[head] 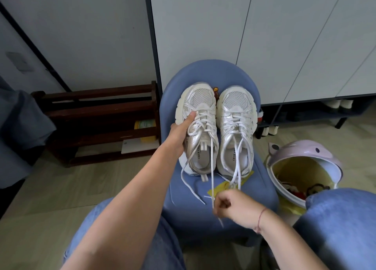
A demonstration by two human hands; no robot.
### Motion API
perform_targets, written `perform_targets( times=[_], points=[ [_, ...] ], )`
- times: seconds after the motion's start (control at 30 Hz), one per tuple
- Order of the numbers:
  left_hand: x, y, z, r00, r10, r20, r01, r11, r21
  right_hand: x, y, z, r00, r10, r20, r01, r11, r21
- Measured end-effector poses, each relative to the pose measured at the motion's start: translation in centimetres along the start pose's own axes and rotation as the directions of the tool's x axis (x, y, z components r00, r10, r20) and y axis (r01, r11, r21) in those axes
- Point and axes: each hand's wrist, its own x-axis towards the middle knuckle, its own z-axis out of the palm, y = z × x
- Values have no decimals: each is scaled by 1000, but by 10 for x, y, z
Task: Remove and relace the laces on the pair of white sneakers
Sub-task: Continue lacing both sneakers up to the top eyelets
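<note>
Left hand grips the gripped sneaker from its outer side, thumb laid across the top by the lace rows near the toe, the other fingers hidden round the side. Right hand has its fingers curled and pinches a lace that runs taut from the gripped sneaker's eyelets straight down to it; the lace tip pokes out below the hand. The shoe's other lace end hangs loose, left of the right hand, and lies on the blue stool. Second sneaker sits just right of the left hand's shoe, side by side and touching or nearly so, toes pointing away from both hands. It is laced but untied, and its loose laces trail down to just beyond the right hand's knuckles, over a yellow sheet. Both sneakers rest on the stool seat, ahead of the right hand. Red string round the right wrist. Jeans-clad knees flank the stool below the hands. Lilac bin with its lid open stands on the floor, right of the right hand. Dark wooden rack stands left of the left hand, and white cabinet doors are beyond the stool.
</note>
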Motion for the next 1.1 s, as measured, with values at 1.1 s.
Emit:
perform_targets(
  times=[1.1],
  points=[
    [-3, 0, 0, 997, -23, 72, 23, 1000, 2, 31, -65, 10, 917, 169, -361, 135, 721, 680]
  ],
)
